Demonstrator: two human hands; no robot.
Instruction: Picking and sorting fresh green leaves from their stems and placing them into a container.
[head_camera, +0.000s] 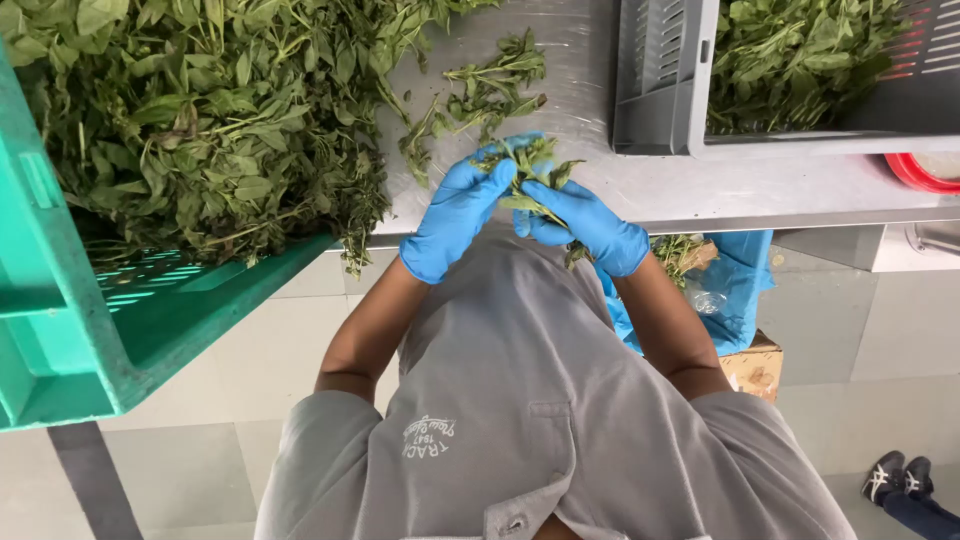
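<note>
Head cam: both hands in blue gloves meet at the steel table (700, 190) edge. Left hand (455, 215) & right hand (585, 225) each have fingers clamped on a herb sprig (530, 170), held between them just over the edge. Big heap of loose herbs (200, 110) spills from green crate (60, 330) at left. Few sprigs (490, 85) lie on table beyond hands. Grey crate (660, 90) w/ more greens sits at right.

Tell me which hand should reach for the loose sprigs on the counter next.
Left, probably. The left hand sits nearer the loose sprigs, which lie just beyond it, while the right hand grips the held sprig by its stem.
</note>
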